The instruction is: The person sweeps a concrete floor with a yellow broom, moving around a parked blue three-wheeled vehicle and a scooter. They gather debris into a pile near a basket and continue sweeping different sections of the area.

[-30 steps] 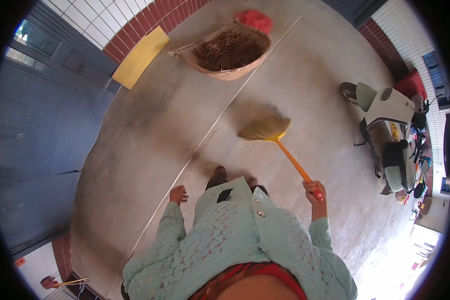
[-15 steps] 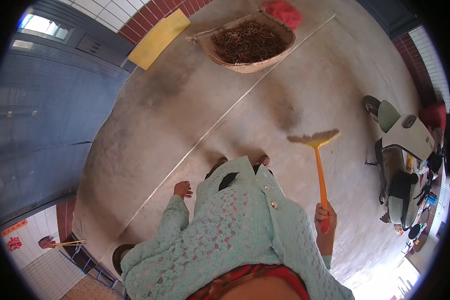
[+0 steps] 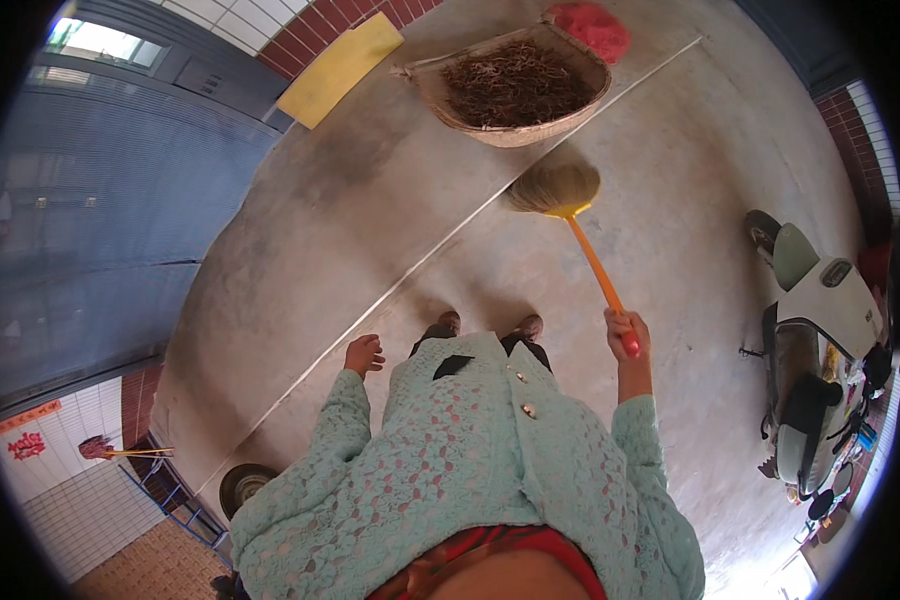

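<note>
My right hand (image 3: 628, 334) is closed round the red end of a broom's orange handle. The broom (image 3: 560, 190) reaches forward from it, its yellow collar and tan bristles spread over the concrete floor just short of the basket. Hanging beside my jacket, my left hand (image 3: 364, 355) holds nothing, its fingers loosely curled and a little apart. Beyond the bristles sits a wide woven basket (image 3: 515, 134) full of dry brown roots or twigs (image 3: 515, 85).
A red plastic bag (image 3: 592, 30) lies behind the basket. To the left are a yellow board (image 3: 340, 70) and a blue-grey door (image 3: 100, 200). A pale scooter (image 3: 820, 310) stands at the right. Near my left elbow is a round metal bowl (image 3: 242, 487).
My right hand has moved forward and slightly left, carrying the broom. Its head has swept forward and left toward the basket. My left hand has risen slightly.
</note>
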A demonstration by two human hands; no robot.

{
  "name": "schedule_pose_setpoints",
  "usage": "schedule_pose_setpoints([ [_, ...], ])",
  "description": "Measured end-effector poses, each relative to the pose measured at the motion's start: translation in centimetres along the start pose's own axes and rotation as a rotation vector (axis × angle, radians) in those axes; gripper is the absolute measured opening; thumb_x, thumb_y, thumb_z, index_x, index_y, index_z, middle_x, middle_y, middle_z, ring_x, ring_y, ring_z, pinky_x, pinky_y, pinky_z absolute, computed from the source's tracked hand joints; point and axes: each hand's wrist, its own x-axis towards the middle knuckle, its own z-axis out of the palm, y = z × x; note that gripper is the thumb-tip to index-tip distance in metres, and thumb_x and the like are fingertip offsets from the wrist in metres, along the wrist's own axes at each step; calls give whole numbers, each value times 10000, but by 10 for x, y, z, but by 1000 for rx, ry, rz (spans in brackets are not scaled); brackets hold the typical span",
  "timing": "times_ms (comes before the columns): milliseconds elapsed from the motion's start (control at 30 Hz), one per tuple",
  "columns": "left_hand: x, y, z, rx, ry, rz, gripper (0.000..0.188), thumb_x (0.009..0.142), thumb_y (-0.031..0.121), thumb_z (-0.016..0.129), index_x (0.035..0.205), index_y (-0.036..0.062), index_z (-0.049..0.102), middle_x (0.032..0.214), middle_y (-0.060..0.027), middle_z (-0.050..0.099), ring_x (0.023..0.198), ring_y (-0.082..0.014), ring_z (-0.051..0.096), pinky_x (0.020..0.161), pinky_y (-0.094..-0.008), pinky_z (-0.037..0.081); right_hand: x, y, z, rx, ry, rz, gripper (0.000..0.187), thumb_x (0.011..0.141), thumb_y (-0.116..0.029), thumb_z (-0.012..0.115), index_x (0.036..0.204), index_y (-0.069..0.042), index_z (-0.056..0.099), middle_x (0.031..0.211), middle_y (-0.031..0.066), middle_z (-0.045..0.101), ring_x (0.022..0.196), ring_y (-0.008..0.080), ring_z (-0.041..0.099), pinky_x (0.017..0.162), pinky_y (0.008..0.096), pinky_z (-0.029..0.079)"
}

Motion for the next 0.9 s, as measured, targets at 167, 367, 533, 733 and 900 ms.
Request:
schedule_pose_setpoints([
  [167, -3, -6, 21, 49, 1, -44, 352, 761, 191, 469, 1081, 46, 475, 843, -110, 536, 600, -204, 561, 477, -321, 483, -65, -26, -53, 112, 29, -133, 184, 745, 2, 375, 885, 114, 331, 771, 129, 393, 491, 86, 416, 348, 149, 388],
  [367, -2, 16, 59, 130, -46, -24, 336, 760, 192, 467, 1064, 52, 487, 831, -108, 539, 581, -215, 569, 471, -313, 479, -161, -38, -87, 197, 86, -353, 211, 707, 42, 384, 888, 131, 319, 785, 153, 391, 496, 95, 408, 341, 125, 377],
  [533, -3, 29, 72, 137, -24, 33, 325, 778, 192, 456, 1068, 48, 480, 821, -117, 538, 572, -214, 573, 460, -321, 475, -221, -42, -62, 134, 169, -512, 196, 696, 51, 385, 852, 148, 318, 731, 147, 395, 496, 101, 409, 346, 129, 365],
  [733, -6, 32, 71, 108, 36, -134, 283, 774, 174, 445, 1026, 58, 500, 790, -109, 540, 552, -220, 568, 459, -345, 479, -223, -54, 2, 198, 190, -621, 156, 701, 49, 381, 820, 138, 335, 597, 91, 380, 464, 105, 377, 369, 148, 356],
  [900, 23, 28, 80, 137, 57, -222, 278, 763, 196, 453, 1018, 95, 504, 768, -94, 530, 542, -221, 558, 469, -365, 479, -192, -57, 33, -75, 125, -773, 136, 713, 50, 380, 823, 117, 334, 579, 62, 344, 449, 92, 350, 380, 145, 349],
])
